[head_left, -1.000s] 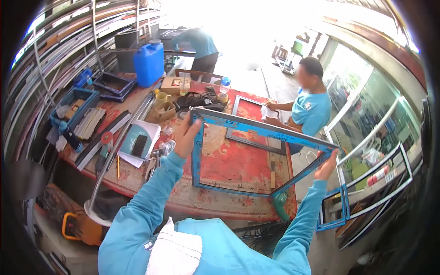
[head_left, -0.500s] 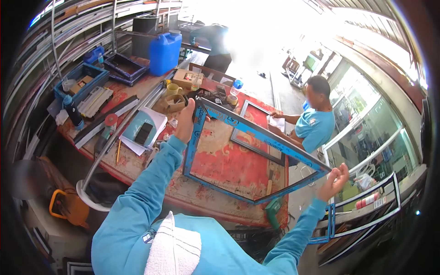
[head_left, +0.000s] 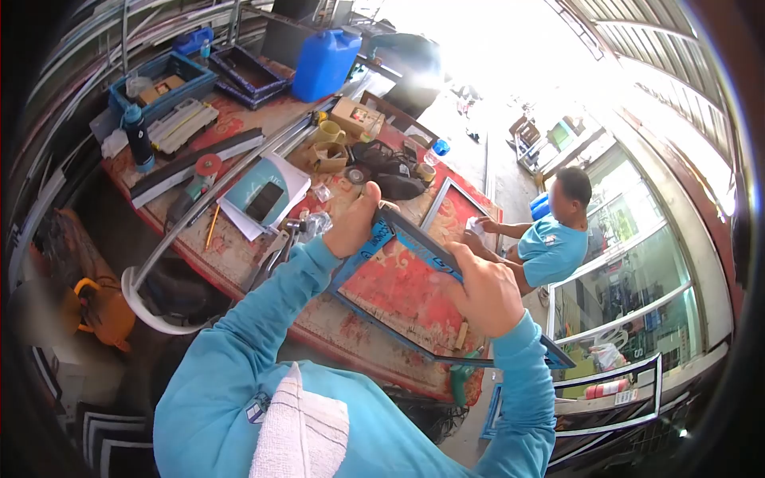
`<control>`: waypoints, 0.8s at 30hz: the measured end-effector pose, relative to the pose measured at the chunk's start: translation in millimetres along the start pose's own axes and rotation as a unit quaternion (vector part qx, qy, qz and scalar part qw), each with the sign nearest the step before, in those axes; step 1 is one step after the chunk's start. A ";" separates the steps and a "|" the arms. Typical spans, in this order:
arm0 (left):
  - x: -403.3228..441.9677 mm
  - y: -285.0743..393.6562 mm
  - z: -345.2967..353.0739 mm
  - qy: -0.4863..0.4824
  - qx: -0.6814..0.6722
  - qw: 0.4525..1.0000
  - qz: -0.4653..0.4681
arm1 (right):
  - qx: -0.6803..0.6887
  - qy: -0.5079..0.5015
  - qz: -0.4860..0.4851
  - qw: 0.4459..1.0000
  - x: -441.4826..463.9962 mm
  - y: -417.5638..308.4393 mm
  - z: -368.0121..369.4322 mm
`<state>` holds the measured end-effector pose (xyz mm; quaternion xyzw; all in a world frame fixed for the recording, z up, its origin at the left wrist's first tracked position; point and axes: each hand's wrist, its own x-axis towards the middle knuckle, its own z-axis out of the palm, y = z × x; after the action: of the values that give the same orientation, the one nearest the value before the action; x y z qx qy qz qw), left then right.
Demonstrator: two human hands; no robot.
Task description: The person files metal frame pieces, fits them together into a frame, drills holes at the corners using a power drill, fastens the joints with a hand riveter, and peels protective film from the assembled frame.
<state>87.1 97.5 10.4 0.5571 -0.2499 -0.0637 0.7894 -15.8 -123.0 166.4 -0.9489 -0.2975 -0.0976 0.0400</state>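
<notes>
A dark rectangular frame (head_left: 422,244) with blue printed film is tilted above the red-patterned table. My left hand (head_left: 354,225) grips its upper left corner, thumb pointing up. My right hand (head_left: 488,291) lies over the frame's upper bar, right of its middle, with bent fingers at the bar; the fingertips are partly hidden. Through the frame's opening the tabletop and a wooden handle (head_left: 461,335) show. A green tool (head_left: 460,382) is by the table edge below the frame.
Across the table (head_left: 319,319) a co-worker (head_left: 554,239) has both hands at another frame (head_left: 434,209). Further left are a phone (head_left: 264,201) on papers, a grinder (head_left: 204,177), a blue jug (head_left: 325,65) and a bottle (head_left: 137,137). Another person bends at the back.
My right hand has left the frame's right corner and moved left along the upper bar. My left hand still holds its corner. The view has turned, and the frame's right end sits lower.
</notes>
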 end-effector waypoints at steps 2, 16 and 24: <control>-2.6 2.0 1.2 -0.026 0.012 1.000 0.003 | -0.001 -0.043 0.008 0.999 2.7 1.7 -3.5; -16.3 24.3 16.5 -0.112 0.096 0.988 0.054 | -0.013 -0.044 0.035 0.998 -8.1 -18.1 1.0; -9.1 16.2 37.1 0.034 -0.031 0.994 0.103 | -0.006 -0.082 0.078 0.994 6.3 -8.6 -9.1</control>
<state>59.0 75.5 31.6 0.5053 -0.2771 0.0296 0.8167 -17.2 -113.7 176.7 -0.9742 -0.2245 -0.0177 0.0171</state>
